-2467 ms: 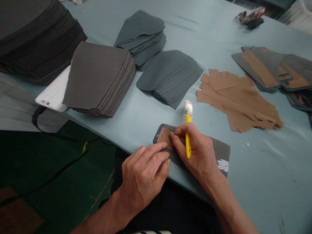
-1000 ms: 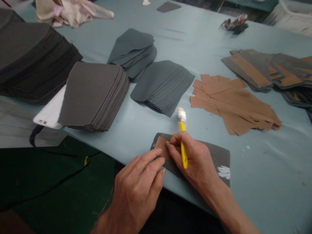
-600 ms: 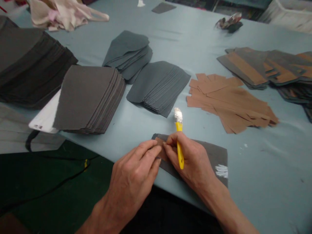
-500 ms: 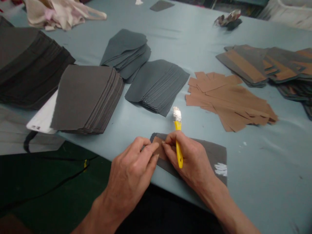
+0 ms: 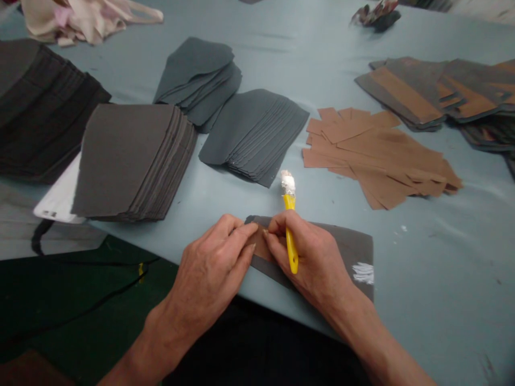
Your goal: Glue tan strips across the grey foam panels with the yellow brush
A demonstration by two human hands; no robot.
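Note:
A dark grey panel point(image 5: 352, 244) lies near the table's front edge, with a streaky white smear, like glue, at its right end. Across its left part is a brown strip point(image 5: 263, 249), largely covered by my hands. My left hand point(image 5: 219, 257) is closed, thumb and fingertips gripping the strip's left end. My right hand point(image 5: 309, 252) has a yellow-handled brush point(image 5: 291, 236) tucked among its fingers, white-coated bristles pointing away from me. Its thumb and forefinger also touch the strip, beside my left fingertips.
Stacks of dark panels point(image 5: 124, 155) stand at the left, with fanned blue-grey panels point(image 5: 253, 134) beside them. Loose brown strips point(image 5: 386, 155) are heaped right of centre. Panels bearing brown strips point(image 5: 406, 94) overlap at the back right. Pale cloth scraps point(image 5: 80, 19) lie at the back left.
The view has shifted slightly. Both hands remain at the strip's left part, with my left fingertips now a little lower over its end. The brush stays in my right hand.

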